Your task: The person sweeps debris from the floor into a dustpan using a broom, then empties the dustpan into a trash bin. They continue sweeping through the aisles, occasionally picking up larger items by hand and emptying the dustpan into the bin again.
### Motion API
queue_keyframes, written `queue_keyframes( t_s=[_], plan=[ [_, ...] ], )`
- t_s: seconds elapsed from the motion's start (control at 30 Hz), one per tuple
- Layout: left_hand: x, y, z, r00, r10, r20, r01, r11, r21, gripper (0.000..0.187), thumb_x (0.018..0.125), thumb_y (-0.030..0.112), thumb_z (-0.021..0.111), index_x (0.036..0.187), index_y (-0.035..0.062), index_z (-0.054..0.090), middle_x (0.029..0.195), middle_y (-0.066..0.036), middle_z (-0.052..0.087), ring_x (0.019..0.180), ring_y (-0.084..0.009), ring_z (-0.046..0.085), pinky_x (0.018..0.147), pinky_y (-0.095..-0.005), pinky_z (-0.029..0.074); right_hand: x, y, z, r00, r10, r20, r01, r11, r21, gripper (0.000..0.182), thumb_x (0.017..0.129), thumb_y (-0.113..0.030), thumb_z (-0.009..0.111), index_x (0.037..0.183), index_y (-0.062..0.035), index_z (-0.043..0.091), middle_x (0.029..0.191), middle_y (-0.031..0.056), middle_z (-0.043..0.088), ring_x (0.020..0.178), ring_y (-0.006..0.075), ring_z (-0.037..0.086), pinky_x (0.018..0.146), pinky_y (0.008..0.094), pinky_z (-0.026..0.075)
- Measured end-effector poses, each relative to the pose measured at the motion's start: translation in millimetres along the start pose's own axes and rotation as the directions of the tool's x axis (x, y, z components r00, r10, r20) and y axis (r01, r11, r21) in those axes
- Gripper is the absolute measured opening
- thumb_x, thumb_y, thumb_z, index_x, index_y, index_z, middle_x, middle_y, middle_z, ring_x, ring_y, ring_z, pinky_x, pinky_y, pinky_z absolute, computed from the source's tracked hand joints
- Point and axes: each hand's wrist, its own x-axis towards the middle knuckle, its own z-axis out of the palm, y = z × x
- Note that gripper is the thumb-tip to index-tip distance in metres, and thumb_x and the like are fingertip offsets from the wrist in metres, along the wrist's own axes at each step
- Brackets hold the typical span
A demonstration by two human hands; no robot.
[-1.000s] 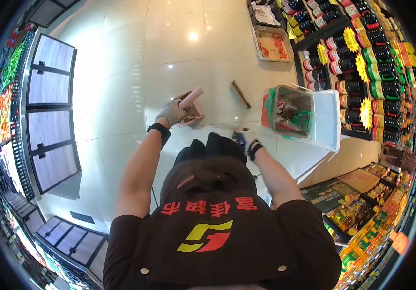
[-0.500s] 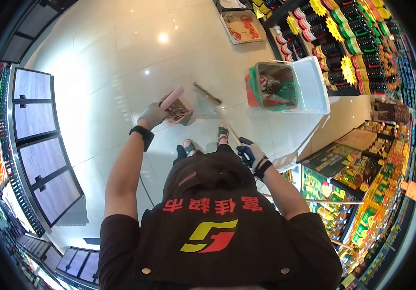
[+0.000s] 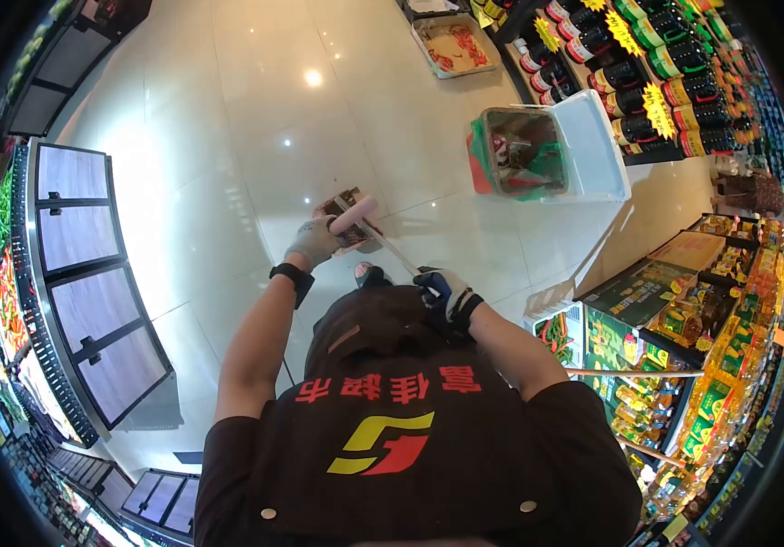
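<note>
My left hand [image 3: 316,241], in a pale glove, is closed around the thick pink handle of a dustpan [image 3: 371,246] held low over the tiled floor. Brownish litter shows in the pan, partly covered by the handle. In a white and dark-blue glove, my right hand [image 3: 445,291] grips the thin pale stick of a broom [image 3: 398,254]. The stick slants up and left to the pan and passes under the pink handle. The broom's head is at the pan, and I cannot make out its bristles clearly.
Right of the dustpan stands a bin [image 3: 524,150] with green and red bags, beside a white foam box [image 3: 593,150]. A shallow tray [image 3: 454,46] lies farther off. Bottle shelves [image 3: 675,100] and oil displays [image 3: 634,301] line the right; grey-panelled cabinets [image 3: 82,228] line the left.
My right hand has moved left and toward my body, carrying the broom from the open floor to the dustpan. My left hand and the dustpan have shifted slightly right and down.
</note>
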Motion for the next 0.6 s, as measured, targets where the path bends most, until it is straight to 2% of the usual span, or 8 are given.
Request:
queue_keyframes(
  t_s=[0.07,0.13,0.2,0.33,0.43,0.47,0.57,0.6],
  plan=[
    [-5,11,-9,0.998,-0.068,0.002,0.068,0.994,-0.09,0.03,0.072,0.026,0.064,0.092,0.0034,0.06,0.066,-0.008,0.06,0.057,-0.0183,0.058,0.053,-0.0307,0.049,-31,-11,-12,0.999,-0.006,-0.048,0.012,0.993,0.12,0.008,0.081,-0.012,0.057,0.085,-0.0125,0.05,0.061,-0.0012,0.046,0.044,0.0073,0.04,0.039,0.02,0.033],
    [-11,14,-14,0.996,-0.087,-0.031,0.084,0.991,-0.107,0.031,0.072,0.026,0.065,0.092,0.003,0.06,0.066,-0.009,0.06,0.057,-0.0178,0.058,0.053,-0.0304,0.049,-60,-5,-49,0.997,-0.072,0.027,0.065,0.98,0.186,0.011,0.081,-0.012,0.057,0.09,-0.0126,0.051,0.06,-0.0032,0.044,0.044,0.0061,0.039,0.04,0.0194,0.031],
    [-18,31,-18,0.984,-0.153,-0.092,0.137,0.978,-0.159,0.028,0.071,0.02,0.067,0.09,0.0011,0.06,0.068,-0.008,0.06,0.059,-0.0155,0.057,0.055,-0.0286,0.047,-104,4,-77,0.985,-0.127,-0.116,0.145,0.977,0.159,0.012,0.081,-0.016,0.059,0.091,-0.0138,0.053,0.062,-0.0041,0.047,0.043,0.0047,0.037,0.04,0.0193,0.03],
    [-5,41,-17,0.963,0.037,-0.266,-0.096,0.972,-0.215,0.025,0.074,0.021,0.065,0.092,0.003,0.062,0.069,-0.007,0.06,0.058,-0.0166,0.055,0.053,-0.0281,0.045,-153,51,-152,0.974,-0.186,-0.131,0.218,0.926,0.308,0.009,0.08,-0.015,0.059,0.086,-0.0146,0.051,0.059,-0.002,0.049,0.041,0.0059,0.039,0.038,0.0193,0.03],
    [-27,128,-36,0.944,0.083,-0.319,-0.154,0.967,-0.203,0.022,0.074,0.021,0.066,0.089,0.0043,0.062,0.067,-0.004,0.059,0.056,-0.0124,0.053,0.051,-0.0257,0.043,-188,87,-189,0.948,-0.248,-0.202,0.308,0.875,0.374,0.01,0.08,-0.013,0.06,0.087,-0.0135,0.052,0.057,-0.0014,0.049,0.041,0.0074,0.042,0.038,0.0198,0.032],
    [-45,173,-42,0.954,0.024,-0.298,-0.103,0.962,-0.253,0.022,0.073,0.02,0.067,0.088,0.0047,0.062,0.064,-0.002,0.057,0.054,-0.0093,0.052,0.049,-0.0247,0.042,-197,102,-202,0.936,-0.273,-0.223,0.341,0.86,0.379,0.011,0.08,-0.013,0.06,0.088,-0.0136,0.053,0.058,-0.0013,0.05,0.041,0.0074,0.042,0.038,0.0196,0.032],
    [-75,254,-29,0.923,0.158,-0.351,-0.213,0.969,-0.123,0.022,0.073,0.019,0.067,0.087,0.0039,0.06,0.062,-0.001,0.054,0.053,-0.0088,0.051,0.048,-0.0248,0.042,-206,144,-237,0.916,-0.247,-0.316,0.363,0.847,0.389,0.01,0.081,-0.013,0.06,0.088,-0.0134,0.053,0.059,-0.0012,0.05,0.042,0.008,0.042,0.039,0.0195,0.032],
    [-87,279,-21,0.917,0.214,-0.338,-0.254,0.964,-0.079,0.021,0.074,0.02,0.067,0.087,0.0049,0.059,0.065,-0.003,0.057,0.056,-0.0136,0.054,0.051,-0.0276,0.044,-211,155,-246,0.927,-0.263,-0.266,0.357,0.835,0.419,0.008,0.08,-0.013,0.061,0.083,-0.0126,0.053,0.059,-0.0008,0.05,0.045,0.009,0.046,0.041,0.0202,0.035]
  ],
)
